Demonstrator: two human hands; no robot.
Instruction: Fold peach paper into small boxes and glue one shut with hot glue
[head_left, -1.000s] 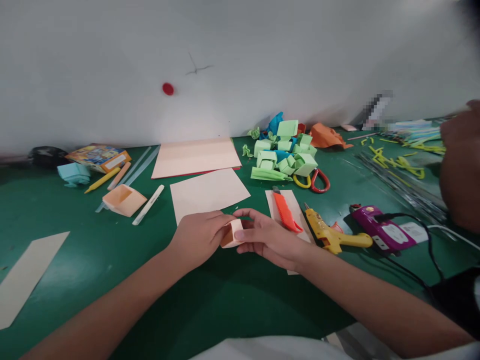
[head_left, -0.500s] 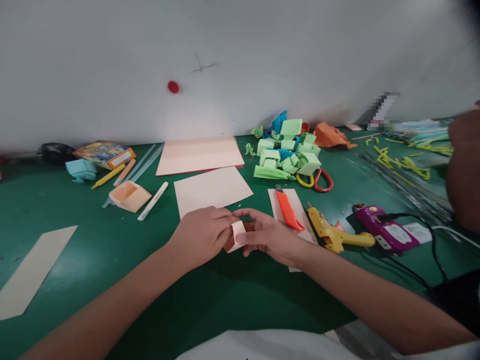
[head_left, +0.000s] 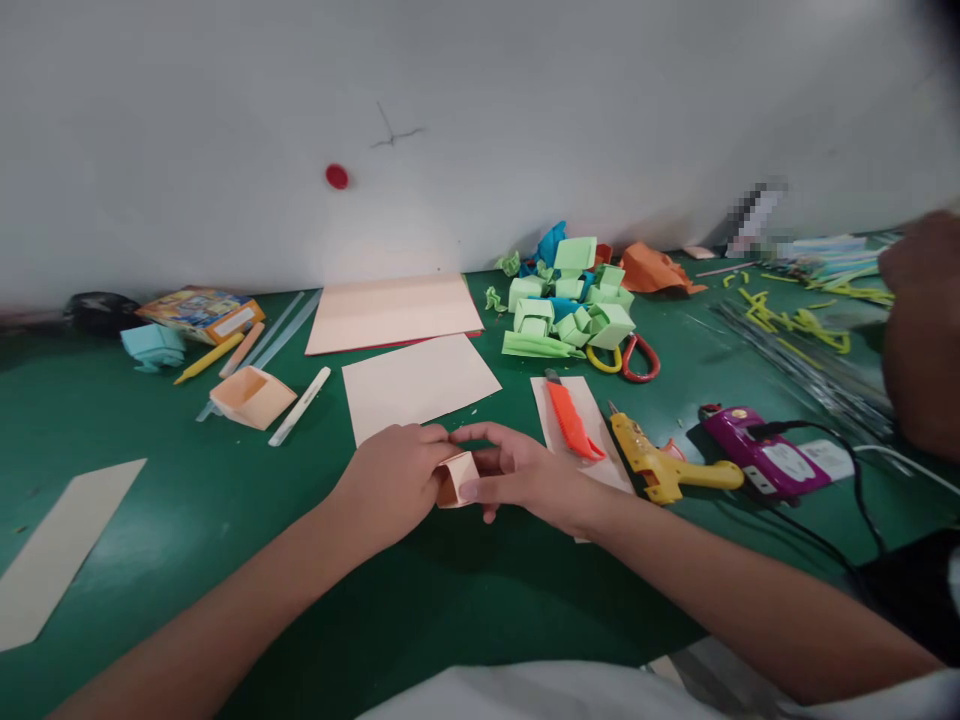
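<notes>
Between my two hands, above the green table, is a small peach paper box (head_left: 457,478) with an open side facing me. My left hand (head_left: 394,485) grips its left side, the fingertips partly hidden behind it. On the other side, my right hand (head_left: 521,475) pinches the box with the thumb on its near face and fingers behind. A pale paper sheet (head_left: 416,385) lies just beyond my hands. Right of them, an orange box cutter (head_left: 574,420) rests on a paper strip (head_left: 615,470). A larger peach paper box (head_left: 253,397) sits to the left.
A yellow glue gun (head_left: 667,465) and a purple power strip (head_left: 765,450) with cords lie to the right. Green paper pieces (head_left: 570,310) and scissors (head_left: 640,358) are near the wall. Another person's hand (head_left: 926,330) is at the far right. A paper strip (head_left: 67,550) lies left.
The small box has turned in my fingers, so its open side shows more. Both hands keep hold of it. The whole view has shifted slightly.
</notes>
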